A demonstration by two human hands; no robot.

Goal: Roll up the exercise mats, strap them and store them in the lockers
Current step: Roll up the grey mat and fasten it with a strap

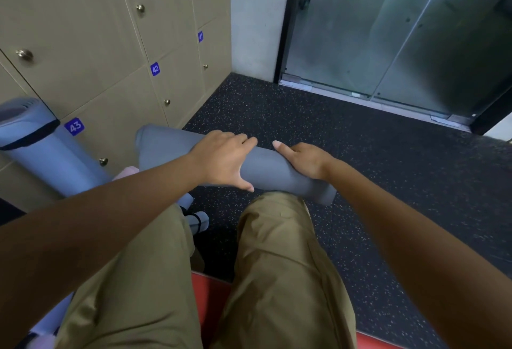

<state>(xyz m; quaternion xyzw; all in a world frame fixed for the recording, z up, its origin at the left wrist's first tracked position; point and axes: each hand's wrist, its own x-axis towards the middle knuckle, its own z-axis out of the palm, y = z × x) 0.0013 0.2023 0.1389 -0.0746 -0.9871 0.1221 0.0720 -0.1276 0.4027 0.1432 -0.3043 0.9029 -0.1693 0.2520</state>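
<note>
Lying across the floor just past my knees, the rolled grey mat (171, 145) sits under both my hands: my left hand (221, 160) is flat over its middle, my right hand (303, 159) rests on its near end, fingers straight, neither clamped. I see no strap on it, I think. If I lift my palms, it may spring open before strapping. The blue strapped mat (47, 149) leans on the lockers (83, 30).
</note>
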